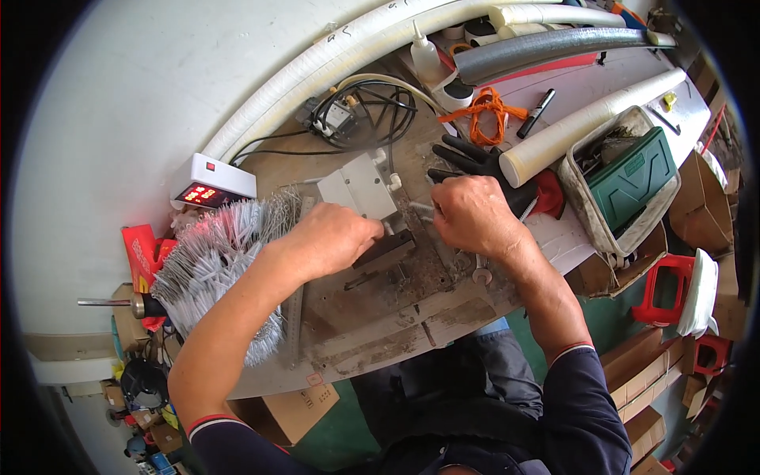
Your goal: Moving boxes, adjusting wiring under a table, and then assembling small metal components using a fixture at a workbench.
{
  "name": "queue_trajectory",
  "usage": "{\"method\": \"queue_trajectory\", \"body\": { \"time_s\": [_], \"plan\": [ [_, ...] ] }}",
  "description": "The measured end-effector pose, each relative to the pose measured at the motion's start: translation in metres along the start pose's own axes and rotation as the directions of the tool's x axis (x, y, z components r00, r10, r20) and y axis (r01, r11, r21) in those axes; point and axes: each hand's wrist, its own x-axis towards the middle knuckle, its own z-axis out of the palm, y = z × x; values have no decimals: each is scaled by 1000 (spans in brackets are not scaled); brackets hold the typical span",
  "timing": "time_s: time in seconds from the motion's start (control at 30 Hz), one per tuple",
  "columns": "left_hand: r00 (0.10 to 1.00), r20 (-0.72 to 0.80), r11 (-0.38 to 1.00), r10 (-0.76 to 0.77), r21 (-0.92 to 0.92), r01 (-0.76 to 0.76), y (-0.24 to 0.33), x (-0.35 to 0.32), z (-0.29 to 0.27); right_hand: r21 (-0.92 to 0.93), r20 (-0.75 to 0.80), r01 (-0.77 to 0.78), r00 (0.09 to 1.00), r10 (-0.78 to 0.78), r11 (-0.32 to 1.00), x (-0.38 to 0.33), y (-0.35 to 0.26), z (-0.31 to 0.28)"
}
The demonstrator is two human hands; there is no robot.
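Over the worn bench top, my left hand [336, 236] is closed, its fingertips at the near edge of a pale grey metal block [358, 187] with white fittings. What those fingers pinch is hidden. A dark metal bar [388, 249] lies just under them. My right hand [475, 212] is closed like a fist to the right of the block. A thin pale piece [421, 207] shows at its left side, too small to name. Left of my left hand lies a big heap of thin wire brushes [222, 265] with whitish bristles. Behind my right hand is a black glove [467, 158].
A digital display box [212, 184] stands at the left. Coiled black cable [380, 119], orange cord [487, 115] and a marker [538, 113] lie farther back. At the right are a wrapped tube [586, 131] and a bin [582, 198] with a green case. A wrench [481, 273] lies near my right wrist.
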Motion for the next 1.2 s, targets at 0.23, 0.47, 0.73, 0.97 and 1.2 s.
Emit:
{"method": "queue_trajectory", "body": {
  "time_s": [0.23,0.47,0.73,0.97,1.2],
  "plan": [
    [996,-87,993,9,-112,-18,-6,-13,6,-82,-113,-35,993,25,996,2,-1,6],
    [996,-73,994,57,-85,-63,-8,-6,3,81,-224,-69,971,86,994,7,-5,8],
    [962,-266,977,-52,-214,-6,-8,-22,23,257,-331,1,940,87,967,9,-8,12],
    [945,-327,995,4,-95,-37,-8,-23,27,324,-313,15,945,93,946,8,-9,16],
    [978,-189,996,86,40,-80,-10,-7,24,343,-295,13,951,94,939,9,-7,18]
  ]
}}
